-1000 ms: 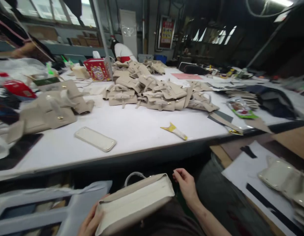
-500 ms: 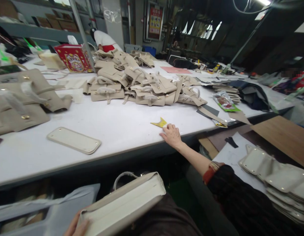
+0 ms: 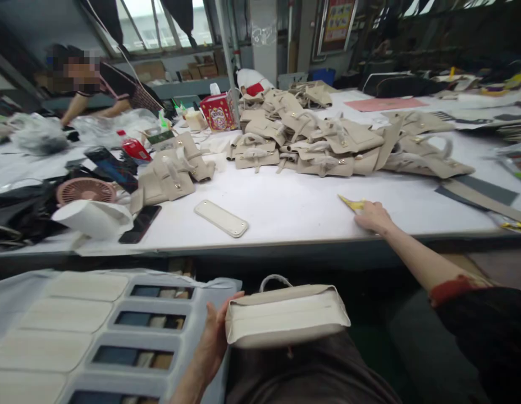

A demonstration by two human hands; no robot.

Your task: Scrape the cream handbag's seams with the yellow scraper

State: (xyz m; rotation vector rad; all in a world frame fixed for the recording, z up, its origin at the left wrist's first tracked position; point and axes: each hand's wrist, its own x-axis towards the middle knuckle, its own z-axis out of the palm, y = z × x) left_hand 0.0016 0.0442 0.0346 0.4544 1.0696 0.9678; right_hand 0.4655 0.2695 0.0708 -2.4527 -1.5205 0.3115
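My left hand (image 3: 216, 336) grips the left end of a beige bag (image 3: 288, 314), which rests on my lap with its pale flat underside facing me and a wrapped handle behind. Over the white table, my right hand (image 3: 373, 217) has its fingers closed on a small yellow piece (image 3: 353, 204) with a pointed end. Left of that hand, an oblong cream panel (image 3: 220, 218) with small metal studs lies flat on the tabletop.
Beige bags (image 3: 328, 143) are heaped across the table (image 3: 286, 207). At left are a phone (image 3: 140, 224), a pink fan (image 3: 86, 191) and a red bottle (image 3: 134, 147). A tray (image 3: 153, 306) with cream panels stands lower left. A person bends over the table at far left.
The view has swung left, bringing the tray, fan and another person into sight. My right hand has closed on the yellow piece, which is now tilted up. The bag's underside faces me more squarely.
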